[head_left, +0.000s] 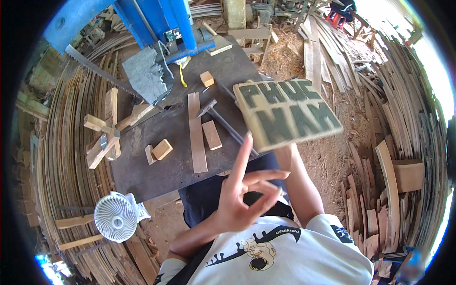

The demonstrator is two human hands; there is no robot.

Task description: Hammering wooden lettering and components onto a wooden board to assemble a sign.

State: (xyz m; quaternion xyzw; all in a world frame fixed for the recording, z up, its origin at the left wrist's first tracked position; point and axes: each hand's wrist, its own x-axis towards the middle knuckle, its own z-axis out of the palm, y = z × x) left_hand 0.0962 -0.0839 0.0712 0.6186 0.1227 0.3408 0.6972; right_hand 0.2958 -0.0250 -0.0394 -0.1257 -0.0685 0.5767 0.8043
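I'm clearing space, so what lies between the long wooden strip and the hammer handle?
In the head view, a wooden block lies between strip and handle.

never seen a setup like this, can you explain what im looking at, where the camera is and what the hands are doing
There's no robot here, just a person's two bare hands. The single picture comes from a wide fisheye camera on that person's head, looking down, so straight edges bend near the rim. The right hand, mostly hidden, holds up a wooden board with dark lettering. The left hand is raised in front, holding nothing. On the dark bench lie a hammer, a long wooden strip and small wooden blocks. A white fan is at lower left.
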